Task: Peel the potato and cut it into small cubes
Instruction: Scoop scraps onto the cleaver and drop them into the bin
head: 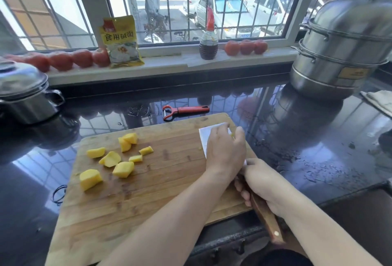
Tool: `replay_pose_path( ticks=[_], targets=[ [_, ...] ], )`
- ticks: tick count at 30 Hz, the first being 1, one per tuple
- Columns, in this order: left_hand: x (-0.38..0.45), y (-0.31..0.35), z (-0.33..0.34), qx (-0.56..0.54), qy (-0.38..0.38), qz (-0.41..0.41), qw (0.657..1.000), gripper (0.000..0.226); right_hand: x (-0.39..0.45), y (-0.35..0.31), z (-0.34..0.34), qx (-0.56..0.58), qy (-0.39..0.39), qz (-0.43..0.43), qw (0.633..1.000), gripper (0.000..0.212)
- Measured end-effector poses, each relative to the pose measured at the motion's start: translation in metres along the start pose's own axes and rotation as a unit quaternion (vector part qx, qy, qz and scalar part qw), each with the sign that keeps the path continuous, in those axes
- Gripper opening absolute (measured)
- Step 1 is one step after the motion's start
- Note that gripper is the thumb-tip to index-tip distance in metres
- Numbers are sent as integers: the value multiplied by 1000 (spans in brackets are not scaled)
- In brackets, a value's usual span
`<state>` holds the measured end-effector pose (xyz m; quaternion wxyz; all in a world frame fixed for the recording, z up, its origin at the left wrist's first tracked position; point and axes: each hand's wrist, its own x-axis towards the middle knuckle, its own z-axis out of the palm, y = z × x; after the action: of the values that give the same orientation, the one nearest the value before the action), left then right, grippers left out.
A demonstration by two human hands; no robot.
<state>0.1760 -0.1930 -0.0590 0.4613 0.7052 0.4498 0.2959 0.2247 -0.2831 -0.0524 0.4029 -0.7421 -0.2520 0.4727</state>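
Note:
Several peeled yellow potato chunks lie scattered on the left half of a wooden cutting board. At the board's right edge a cleaver lies nearly flat, its broad blade glaring white. My right hand grips its wooden handle. My left hand covers most of the blade, with fingers bent over its far end and the thumb on the right side. A tiny yellow scrap shows between thumb and fingers. A red peeler lies on the counter just behind the board.
The counter is black, glossy and wet on the right. A lidded steel pot stands at the left, a tall steel steamer at the back right, a folded cloth beside it. On the sill are tomatoes, a sauce bottle and a yellow packet.

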Motion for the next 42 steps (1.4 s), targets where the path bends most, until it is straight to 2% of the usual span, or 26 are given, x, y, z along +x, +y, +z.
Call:
replay_pose_path(
  ticks=[4, 6, 7, 9, 11, 13, 15, 17, 22, 26, 28, 31, 32, 33, 36, 38, 40, 42],
  targets=[
    [8, 9, -37, -153, -46, 12, 987, 33, 0, 2, -11, 66, -17, 34, 997, 15],
    [21, 5, -70, -150, -17, 18, 988, 32, 1, 4, -13, 73, -14, 35, 997, 18],
    [26, 0, -87, -94, 3, 29, 995, 29, 1, 5, -14, 74, -11, 33, 997, 20],
    [33, -11, -113, 106, -7, 52, 993, 22, 1, 6, -19, 64, -2, 30, 997, 20],
    [37, -20, -122, 253, -96, 43, 962, 15, 1, 7, -25, 55, 7, 28, 998, 19],
    [38, -26, -116, 322, -166, 35, 931, 7, 2, 6, -29, 60, 6, 28, 998, 20],
    [38, -27, -103, 358, -187, 45, 914, 6, 1, 7, -32, 69, 2, 32, 997, 20],
    [39, -25, -93, 376, -169, 54, 910, 8, 2, 9, -33, 74, -2, 36, 997, 19],
    [48, -21, -89, 409, -144, 6, 901, 12, 5, 9, -32, 81, -12, 35, 996, 19],
    [49, -8, -84, 444, -194, -4, 875, 14, 9, 10, -31, 77, -13, 39, 996, 17],
    [48, 2, -82, 425, -215, -3, 879, 12, 9, 11, -31, 77, -15, 41, 996, 18],
    [53, 17, -80, 286, -190, 18, 939, 8, 10, 12, -31, 83, -17, 40, 996, 17],
    [55, 21, -78, 257, -184, 34, 948, 3, 10, 12, -31, 83, -17, 41, 996, 16],
    [55, 24, -77, 253, -186, 53, 948, 3, 10, 11, -31, 81, -18, 42, 996, 16],
    [61, 19, -71, 277, -194, 83, 938, 20, 10, 10, -32, 77, -19, 47, 996, 17],
    [65, 15, -70, 241, -191, 70, 949, 31, 10, 11, -33, 79, -18, 47, 996, 16],
    [68, 15, -75, 171, -162, 44, 971, 31, 9, 11, -32, 80, -19, 47, 996, 15],
    [67, 19, -85, 8, -126, -15, 992, 22, 9, 9, -30, 75, -25, 45, 996, 15]
  ],
)
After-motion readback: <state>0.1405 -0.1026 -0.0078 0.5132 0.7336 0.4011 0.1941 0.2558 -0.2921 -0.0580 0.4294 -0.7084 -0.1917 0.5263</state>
